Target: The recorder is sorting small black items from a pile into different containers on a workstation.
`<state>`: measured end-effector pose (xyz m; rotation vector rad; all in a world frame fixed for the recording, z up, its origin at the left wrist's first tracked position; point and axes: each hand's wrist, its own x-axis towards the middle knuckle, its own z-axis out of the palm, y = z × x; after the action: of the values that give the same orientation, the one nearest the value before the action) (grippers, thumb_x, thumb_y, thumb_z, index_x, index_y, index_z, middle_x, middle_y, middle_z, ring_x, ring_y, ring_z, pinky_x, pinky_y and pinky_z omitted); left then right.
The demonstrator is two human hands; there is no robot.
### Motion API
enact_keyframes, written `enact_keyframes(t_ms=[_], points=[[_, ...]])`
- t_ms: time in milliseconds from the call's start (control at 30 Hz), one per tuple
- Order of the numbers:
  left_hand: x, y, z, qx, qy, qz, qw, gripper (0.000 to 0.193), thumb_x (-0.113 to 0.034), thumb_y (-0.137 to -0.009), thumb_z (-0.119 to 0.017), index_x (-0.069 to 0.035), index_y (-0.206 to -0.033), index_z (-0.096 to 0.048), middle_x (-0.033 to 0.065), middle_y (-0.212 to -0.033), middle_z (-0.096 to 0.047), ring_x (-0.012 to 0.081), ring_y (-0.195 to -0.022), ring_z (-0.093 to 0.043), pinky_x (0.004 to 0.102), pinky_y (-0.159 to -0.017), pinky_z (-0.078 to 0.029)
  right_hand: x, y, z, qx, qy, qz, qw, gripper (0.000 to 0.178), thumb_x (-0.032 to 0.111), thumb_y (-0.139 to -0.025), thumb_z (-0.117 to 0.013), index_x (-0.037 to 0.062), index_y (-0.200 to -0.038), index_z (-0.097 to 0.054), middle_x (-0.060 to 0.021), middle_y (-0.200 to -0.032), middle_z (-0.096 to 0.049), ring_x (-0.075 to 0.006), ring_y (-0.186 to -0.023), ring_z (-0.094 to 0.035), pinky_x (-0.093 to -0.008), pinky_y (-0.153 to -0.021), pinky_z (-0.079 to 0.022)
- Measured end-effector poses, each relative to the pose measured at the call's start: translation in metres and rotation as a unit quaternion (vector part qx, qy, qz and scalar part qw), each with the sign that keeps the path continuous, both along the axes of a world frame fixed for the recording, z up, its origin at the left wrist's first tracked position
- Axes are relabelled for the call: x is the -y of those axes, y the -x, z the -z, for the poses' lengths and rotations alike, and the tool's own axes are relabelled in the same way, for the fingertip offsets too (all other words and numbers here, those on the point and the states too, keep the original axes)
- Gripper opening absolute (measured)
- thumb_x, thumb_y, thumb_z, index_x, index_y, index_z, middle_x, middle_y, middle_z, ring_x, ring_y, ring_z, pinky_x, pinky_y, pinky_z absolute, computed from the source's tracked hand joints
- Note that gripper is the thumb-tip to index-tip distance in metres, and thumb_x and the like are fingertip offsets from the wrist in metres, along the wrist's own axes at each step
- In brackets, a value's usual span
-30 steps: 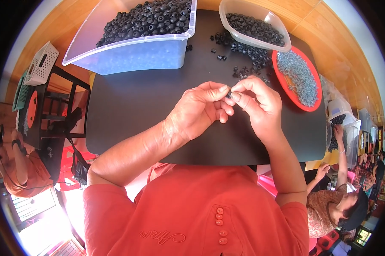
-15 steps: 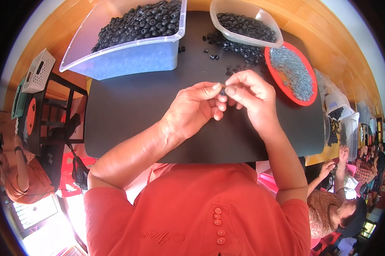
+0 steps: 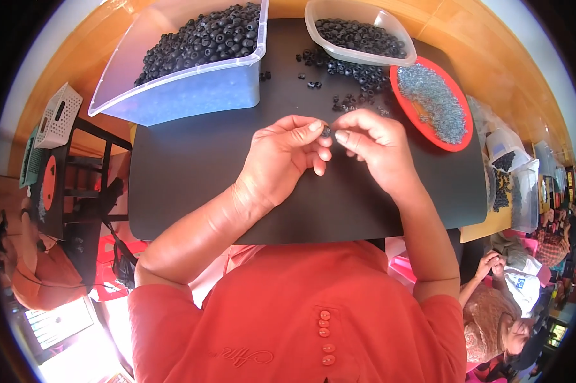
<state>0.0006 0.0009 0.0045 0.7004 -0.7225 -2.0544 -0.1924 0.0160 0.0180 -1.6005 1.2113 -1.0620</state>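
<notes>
Over the middle of the black table (image 3: 192, 169), my left hand (image 3: 269, 153) pinches a small round black part (image 3: 327, 131) between thumb and forefinger; its other fingers curl loosely. Close beside it on the right, my right hand (image 3: 382, 150) has its thumb and forefinger pressed together near the part. Whatever lies between those right fingertips is hidden or too small to name. Loose black parts (image 3: 368, 78) of the same sort lie beyond my right hand. To its right is a red plate (image 3: 465, 121) spread with small, shiny, clear-grey pieces (image 3: 438, 105).
A large translucent bin (image 3: 179, 99) heaped with round black parts stands at the far left. A smaller clear tub (image 3: 355, 59) of black parts is at the far right. People sit at both sides; the right-hand co-worker (image 3: 492, 306) holds both hands together.
My hands have drawn slightly apart, and the black part shows more clearly at my left fingertips. The co-worker on the right has lowered and joined their hands. The view has shifted slightly.
</notes>
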Motion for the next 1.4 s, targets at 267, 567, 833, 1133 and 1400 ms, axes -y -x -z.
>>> enact_keyframes(t_ms=[267,567,833,1133,1400], points=[[0.003,0.002,-0.01,0.208,0.224,-0.099,0.947,0.007,0.0,-0.09,-0.066,0.001,-0.098,-0.065,0.006,-0.089,-0.065,0.0132,-0.076,-0.062,0.0248,-0.062,-0.05,0.001,-0.004,-0.005,0.097,-0.152,-0.04,0.983,0.019,0.015,-0.095,-0.06,-0.0015,-0.102,-0.067,-0.0045,-0.079,-0.063,-0.0109,-0.068,-0.06,-0.0231,-0.056,-0.044],[0.005,0.005,0.004,0.316,0.556,-0.157,0.753,0.024,0.006,-0.079,-0.074,-0.003,-0.099,-0.063,0.0073,-0.093,-0.059,0.0129,-0.075,-0.063,0.0256,-0.066,-0.052,-0.003,0.002,-0.007,0.126,-0.098,-0.048,0.986,0.018,0.014,-0.095,-0.058,-0.0013,-0.101,-0.067,-0.0042,-0.076,-0.062,-0.0099,-0.062,-0.058,-0.0229,-0.052,-0.045],[-0.006,0.009,-0.013,0.379,0.639,-0.185,0.644,0.026,0.009,-0.077,-0.074,-0.003,-0.099,-0.065,0.0089,-0.096,-0.06,0.0158,-0.076,-0.062,0.0263,-0.063,-0.05,-0.003,0.006,-0.011,0.17,-0.159,-0.057,0.971,0.02,0.017,-0.096,-0.058,-0.001,-0.1,-0.067,-0.0055,-0.078,-0.064,-0.0128,-0.066,-0.061,-0.024,-0.055,-0.045],[-0.004,0.008,-0.014,0.4,0.684,-0.18,0.583,0.034,0.01,-0.076,-0.073,-0.002,-0.107,-0.064,0.0105,-0.095,-0.058,0.0181,-0.072,-0.059,0.0284,-0.059,-0.05,0.003,0.009,-0.002,0.27,-0.234,-0.101,0.929,0.025,0.02,-0.097,-0.055,-0.0021,-0.102,-0.066,-0.0086,-0.081,-0.065,-0.0173,-0.067,-0.063,-0.0262,-0.057,-0.046],[0.0,0.007,-0.011,0.415,0.646,-0.18,0.614,0.029,0.008,-0.08,-0.072,-0.002,-0.105,-0.064,0.0103,-0.096,-0.058,0.0181,-0.075,-0.06,0.0278,-0.062,-0.052,-0.002,0.007,-0.01,0.229,-0.199,-0.091,0.948,0.023,0.019,-0.096,-0.056,-0.0018,-0.101,-0.066,-0.0086,-0.082,-0.066,-0.0164,-0.068,-0.063,-0.0252,-0.057,-0.046]])
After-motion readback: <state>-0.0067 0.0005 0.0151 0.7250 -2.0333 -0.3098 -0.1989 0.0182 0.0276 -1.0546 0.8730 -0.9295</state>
